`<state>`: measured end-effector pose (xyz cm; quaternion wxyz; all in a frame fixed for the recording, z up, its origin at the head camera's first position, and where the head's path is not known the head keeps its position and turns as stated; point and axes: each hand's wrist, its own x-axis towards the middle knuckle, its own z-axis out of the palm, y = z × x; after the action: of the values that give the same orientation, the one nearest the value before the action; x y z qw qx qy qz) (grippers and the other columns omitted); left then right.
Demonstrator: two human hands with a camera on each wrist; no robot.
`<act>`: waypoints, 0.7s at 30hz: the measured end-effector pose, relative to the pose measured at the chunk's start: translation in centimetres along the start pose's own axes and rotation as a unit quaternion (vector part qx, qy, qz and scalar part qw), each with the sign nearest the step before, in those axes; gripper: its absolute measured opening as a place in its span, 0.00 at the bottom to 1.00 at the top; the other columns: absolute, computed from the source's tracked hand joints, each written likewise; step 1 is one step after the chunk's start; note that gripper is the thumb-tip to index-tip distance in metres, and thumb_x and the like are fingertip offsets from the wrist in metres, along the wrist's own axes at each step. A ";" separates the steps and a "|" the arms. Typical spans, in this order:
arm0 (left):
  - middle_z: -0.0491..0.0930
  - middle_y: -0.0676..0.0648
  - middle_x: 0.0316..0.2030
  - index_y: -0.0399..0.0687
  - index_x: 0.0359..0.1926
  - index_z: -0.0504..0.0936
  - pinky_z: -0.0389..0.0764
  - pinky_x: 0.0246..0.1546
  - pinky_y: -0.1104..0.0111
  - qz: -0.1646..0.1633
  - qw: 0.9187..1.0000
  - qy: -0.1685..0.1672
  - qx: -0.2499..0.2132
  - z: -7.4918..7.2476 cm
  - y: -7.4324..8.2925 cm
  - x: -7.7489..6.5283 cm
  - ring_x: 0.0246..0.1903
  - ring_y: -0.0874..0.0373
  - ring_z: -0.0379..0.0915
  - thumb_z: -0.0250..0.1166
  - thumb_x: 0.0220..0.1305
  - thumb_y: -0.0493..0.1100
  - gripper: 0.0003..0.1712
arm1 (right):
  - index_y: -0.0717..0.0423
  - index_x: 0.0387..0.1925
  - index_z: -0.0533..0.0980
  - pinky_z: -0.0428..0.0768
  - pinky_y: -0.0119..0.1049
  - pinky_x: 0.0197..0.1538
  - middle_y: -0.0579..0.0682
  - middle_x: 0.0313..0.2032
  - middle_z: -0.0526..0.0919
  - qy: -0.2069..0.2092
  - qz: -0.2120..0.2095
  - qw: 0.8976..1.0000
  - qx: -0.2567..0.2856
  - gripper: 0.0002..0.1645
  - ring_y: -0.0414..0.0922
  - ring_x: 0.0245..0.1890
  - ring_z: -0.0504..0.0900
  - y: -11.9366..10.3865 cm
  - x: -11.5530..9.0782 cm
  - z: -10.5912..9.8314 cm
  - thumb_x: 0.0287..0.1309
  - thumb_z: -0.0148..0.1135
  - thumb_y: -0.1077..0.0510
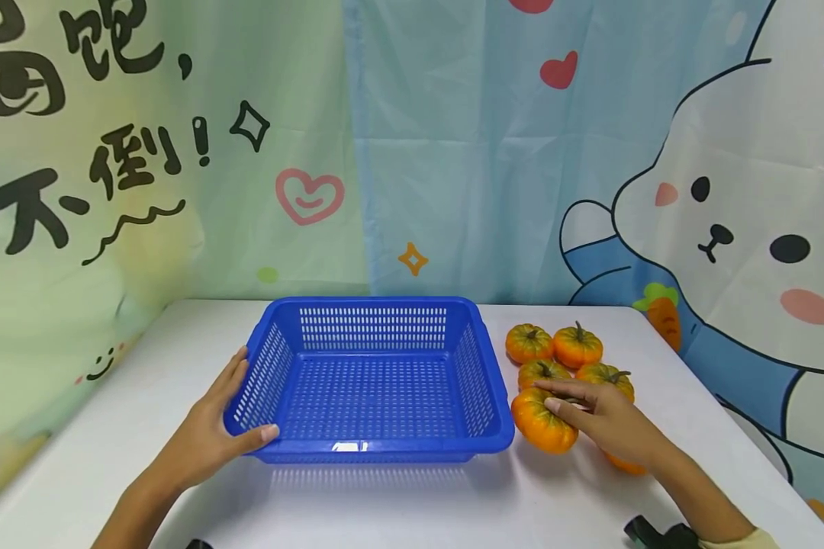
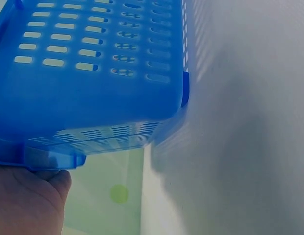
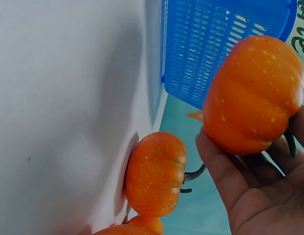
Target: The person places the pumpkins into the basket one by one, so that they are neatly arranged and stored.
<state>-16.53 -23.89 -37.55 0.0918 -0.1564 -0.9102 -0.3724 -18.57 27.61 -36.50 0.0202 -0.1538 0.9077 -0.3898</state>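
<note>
A printed cloth backdrop [image 1: 439, 152] hangs behind my white desk [image 1: 357, 511], its lettering cut off at the left edge and its rabbit [image 1: 748, 191] cropped at the right. My right hand [image 1: 614, 423] has its thumb and fingers curled round an orange pumpkin [image 1: 545, 422] near the stem, holding it clear of the desk, just beside the basket's right front corner; from above, my hand hides part of it. My left hand [image 1: 209, 435] is spread, fingers fairly straight along the left side of the blue basket [image 1: 419, 447], thumb on the rim near the front corner. In the left wrist view the rim hides most of those fingers, so I cannot tell how hard they press. Around my right hand, four more pumpkins [image 1: 578, 347] cluster on the desk, the nearer two partly covered. Another pumpkin [image 1: 625, 463] shows only a sliver beneath my wrist. A dark object [image 1: 659, 534] by my sleeve [image 1: 741, 541] is cut off by the bottom edge, too little visible to name.
</note>
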 end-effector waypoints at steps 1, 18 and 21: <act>0.37 0.45 0.77 0.35 0.75 0.43 0.51 0.59 0.31 0.000 1.000 0.000 0.000 0.0 0.0 0.0 0.72 0.34 0.37 0.72 0.53 0.53 0.61 | 0.56 0.60 0.76 0.81 0.45 0.50 0.56 0.54 0.81 0.008 0.003 1.000 -0.003 0.25 0.58 0.56 0.77 -0.1 0.0 0.0 0.67 0.58 0.48; 0.37 0.45 0.76 0.35 0.75 0.44 0.51 0.60 0.31 0.004 1.000 0.004 -0.005 0.1 0.0 0.0 0.72 0.34 0.37 0.72 0.52 0.52 0.61 | 0.55 0.64 0.73 0.82 0.30 0.36 0.63 0.51 0.79 0.104 0.002 0.995 0.010 0.28 0.51 0.40 0.78 -2.2 1.2 -0.8 0.68 0.57 0.46; 0.38 0.45 0.76 0.34 0.75 0.44 0.51 0.60 0.31 0.005 1.000 0.005 -0.004 0.2 -0.1 -0.1 0.72 0.34 0.37 0.72 0.52 0.52 0.61 | 0.54 0.63 0.74 0.82 0.29 0.37 0.62 0.52 0.79 0.105 -0.006 0.994 0.011 0.27 0.52 0.42 0.77 -2.8 1.5 -0.8 0.67 0.58 0.47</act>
<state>-16.45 -23.81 -37.78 0.0978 -0.1590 -0.9074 -0.3765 -19.43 25.91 -33.78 -0.0757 -0.1172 0.8996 -0.4139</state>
